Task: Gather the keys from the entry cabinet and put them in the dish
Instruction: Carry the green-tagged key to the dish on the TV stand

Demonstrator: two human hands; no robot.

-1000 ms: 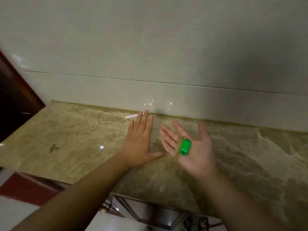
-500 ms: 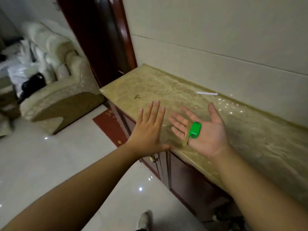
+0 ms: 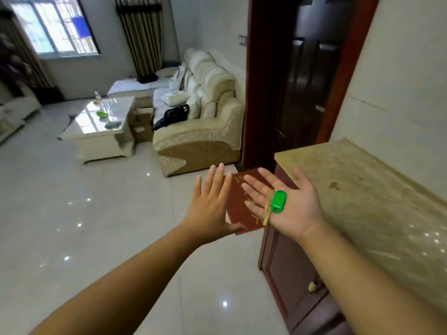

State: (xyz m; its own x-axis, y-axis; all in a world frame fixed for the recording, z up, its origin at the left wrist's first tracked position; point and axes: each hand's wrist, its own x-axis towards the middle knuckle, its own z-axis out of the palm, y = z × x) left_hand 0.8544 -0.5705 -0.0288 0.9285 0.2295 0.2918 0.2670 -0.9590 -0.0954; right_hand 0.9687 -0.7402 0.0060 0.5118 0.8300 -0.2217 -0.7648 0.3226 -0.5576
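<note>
A brass key with a green plastic tag (image 3: 277,202) lies on the flat, upturned palm of my right hand (image 3: 290,204); the fingers are spread and do not curl around it. My left hand (image 3: 210,206) is held out beside it, back up, fingers apart, holding nothing. Both hands hover over the floor just left of the entry cabinet (image 3: 362,189), whose marble top shows at the right. No dish is in view.
A dark red doormat (image 3: 238,206) lies on the shiny tiled floor under my hands. A dark wooden door (image 3: 297,81) stands behind the cabinet. Farther left are a cream sofa (image 3: 205,117) and a white coffee table (image 3: 101,124).
The view has swung left, away from the cabinet top and wall, toward the living room. Both hands keep the same pose, with the key still resting on the right palm.
</note>
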